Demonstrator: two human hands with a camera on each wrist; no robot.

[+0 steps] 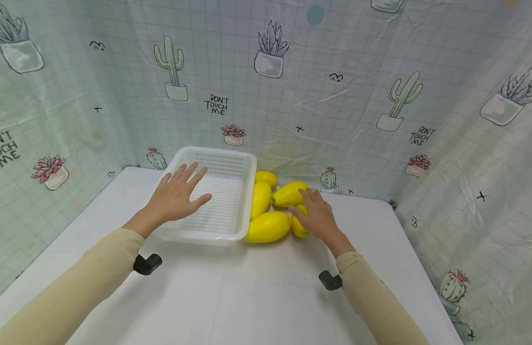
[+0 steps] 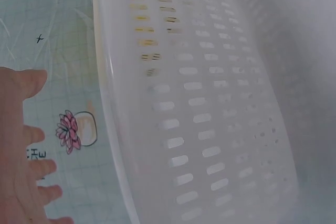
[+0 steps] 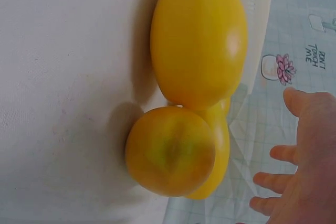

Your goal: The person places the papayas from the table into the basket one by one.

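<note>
Above a white perforated plastic basket (image 1: 225,196), my left hand (image 1: 173,194) hovers with spread fingers and holds nothing. In the left wrist view the basket wall (image 2: 184,87) fills the middle, with bits of yellow showing through its slots. My right hand (image 1: 318,218) hangs over the right end of a group of smooth, oblong yellow fruits (image 1: 268,227). It grips none of them; its fingers look loosely extended in the right wrist view. Nearest to it are a fruit (image 1: 287,195) at the back and another fruit (image 3: 170,150) seen end-on. The right hand partly covers both in the head view.
The yellow fruits lie against the basket's right side. A white cloth covers the table (image 1: 257,292). Printed curtains (image 1: 300,96) with cactus drawings enclose the back and both sides. Black wrist mounts (image 1: 147,264) stick out from the sleeves.
</note>
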